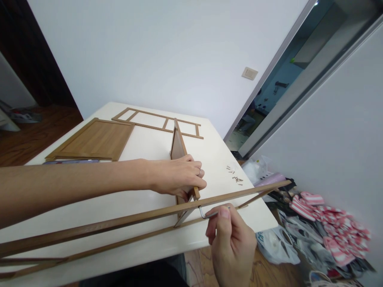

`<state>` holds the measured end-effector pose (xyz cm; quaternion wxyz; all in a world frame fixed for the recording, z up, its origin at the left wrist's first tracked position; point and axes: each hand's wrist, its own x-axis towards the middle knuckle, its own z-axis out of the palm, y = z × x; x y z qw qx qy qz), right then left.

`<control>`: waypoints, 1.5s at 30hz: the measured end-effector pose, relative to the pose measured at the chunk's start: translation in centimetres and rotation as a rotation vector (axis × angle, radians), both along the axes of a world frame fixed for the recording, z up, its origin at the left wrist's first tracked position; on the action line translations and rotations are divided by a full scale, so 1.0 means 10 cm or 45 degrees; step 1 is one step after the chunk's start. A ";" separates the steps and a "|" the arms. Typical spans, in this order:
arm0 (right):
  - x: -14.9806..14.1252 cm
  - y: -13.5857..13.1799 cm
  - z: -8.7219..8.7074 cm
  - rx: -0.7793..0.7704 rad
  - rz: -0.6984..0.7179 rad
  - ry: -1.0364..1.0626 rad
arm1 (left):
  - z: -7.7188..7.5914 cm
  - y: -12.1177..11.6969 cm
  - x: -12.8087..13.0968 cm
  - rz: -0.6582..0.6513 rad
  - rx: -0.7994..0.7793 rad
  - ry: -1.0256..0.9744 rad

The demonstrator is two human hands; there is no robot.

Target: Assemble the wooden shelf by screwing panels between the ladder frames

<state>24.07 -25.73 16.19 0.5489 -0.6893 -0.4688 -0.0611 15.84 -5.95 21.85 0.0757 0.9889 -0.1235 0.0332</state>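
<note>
My left hand (179, 175) is wrapped over the top edge of an upright wooden panel (178, 145), near the end that meets a long wooden ladder-like frame (128, 220). That frame stands on its side along the table's near edge. Between thumb and fingers, my right hand (230, 239) pinches a bent metal hex key (206, 216). The key's short end touches the frame's upper rail at the joint with the panel; the screw head itself is too small to make out.
On the white table (149, 149) lie a flat wooden panel (92, 139), a second ladder-like frame (158, 121) and several small screws (236, 177). A phone-like object (72, 162) lies behind my left forearm. Bags (277, 245) and striped cloth (332, 223) are on the floor at right.
</note>
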 end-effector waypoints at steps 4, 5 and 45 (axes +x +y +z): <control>0.23 -0.04 0.01 0.147 -0.081 -0.561 | 0.00 0.00 0.00 -0.002 0.014 -0.011; 0.30 -0.06 0.04 0.142 -0.055 -0.723 | 0.00 0.00 0.00 -0.003 0.020 -0.012; -0.31 0.03 -0.48 -0.030 0.284 0.036 | 0.03 0.00 0.01 -0.012 0.017 0.031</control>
